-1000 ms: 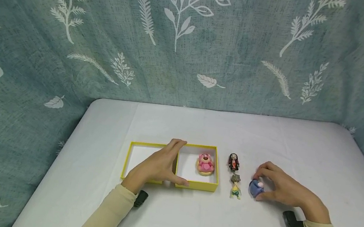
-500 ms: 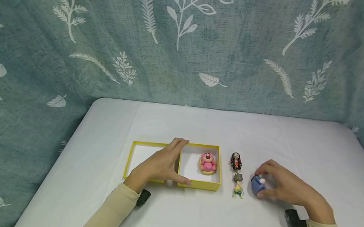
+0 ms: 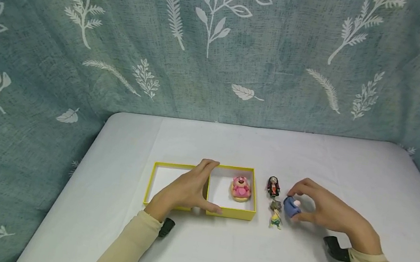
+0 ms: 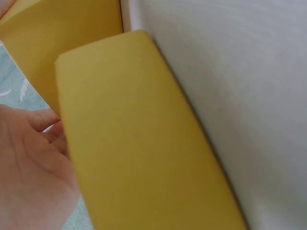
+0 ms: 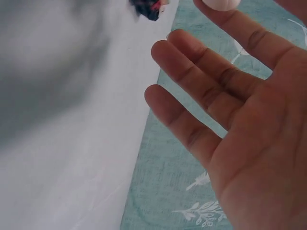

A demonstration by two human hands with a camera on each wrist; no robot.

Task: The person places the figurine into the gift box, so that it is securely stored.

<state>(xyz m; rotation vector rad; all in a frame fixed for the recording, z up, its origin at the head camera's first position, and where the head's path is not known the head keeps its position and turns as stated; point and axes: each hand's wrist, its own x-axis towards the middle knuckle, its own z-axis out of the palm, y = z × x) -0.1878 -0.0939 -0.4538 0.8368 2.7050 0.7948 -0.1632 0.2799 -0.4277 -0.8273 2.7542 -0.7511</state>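
Note:
My left hand (image 3: 184,190) spans the left side of a yellow-edged box (image 3: 230,213), thumb on the front wall and fingers at the back rim. A pink bear figurine (image 3: 241,190) sits inside, towards the right. My right hand (image 3: 328,212) pinches a blue figurine (image 3: 290,207) with a pale round part between thumb and index finger; the other fingers (image 5: 182,117) are spread in the right wrist view. Just left of it lie a dark-haired doll figurine (image 3: 273,187) and a smaller figurine in yellow and green (image 3: 275,217).
A second shallow yellow-edged box (image 3: 149,185) stands left of the first, partly hidden by my left hand and forearm. Its yellow wall (image 4: 139,134) fills the left wrist view. A white cloth covers the table (image 3: 235,261); a green leaf-patterned curtain (image 3: 217,82) hangs behind.
My right hand has moved slightly left with the blue figurine, bringing it close to the two small figurines. My left hand keeps its place on the box. The head view has shifted slightly.

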